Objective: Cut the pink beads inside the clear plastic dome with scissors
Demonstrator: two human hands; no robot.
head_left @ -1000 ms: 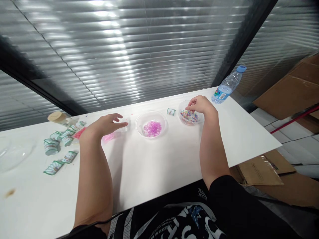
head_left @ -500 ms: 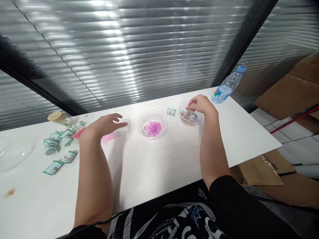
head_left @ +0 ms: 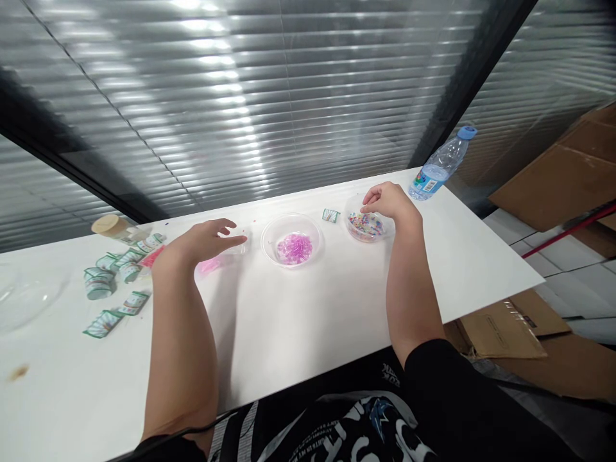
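My left hand [head_left: 205, 242] hovers over a clear bag [head_left: 235, 247] with pink bits [head_left: 210, 264], its thumb and fingers apart and holding nothing. Right of it stands a clear bowl [head_left: 266, 255] with a heap of shiny pink-purple pieces [head_left: 295, 249]. My right hand [head_left: 387, 200] is above a smaller clear bowl [head_left: 351, 236] of mixed-colour beads [head_left: 366, 223]. Its thumb and fingertips are pinched together; anything between them is too small to make out. Between the bowls lies a small green-and-white packet [head_left: 330, 215].
Several green-and-white packets [head_left: 99, 282] and a red-pink bag [head_left: 153, 256] lie on the left of the white table [head_left: 289, 333], near a jar with a beige lid [head_left: 110, 226]. Clear plastic [head_left: 33, 295] is at the far left. A water bottle [head_left: 440, 163] stands back right; cardboard boxes [head_left: 505, 330] sit beyond the edge.
My right hand has shifted very slightly over the bead bowl, its fingertips still pinched. My left hand and the bowls stay where they were.
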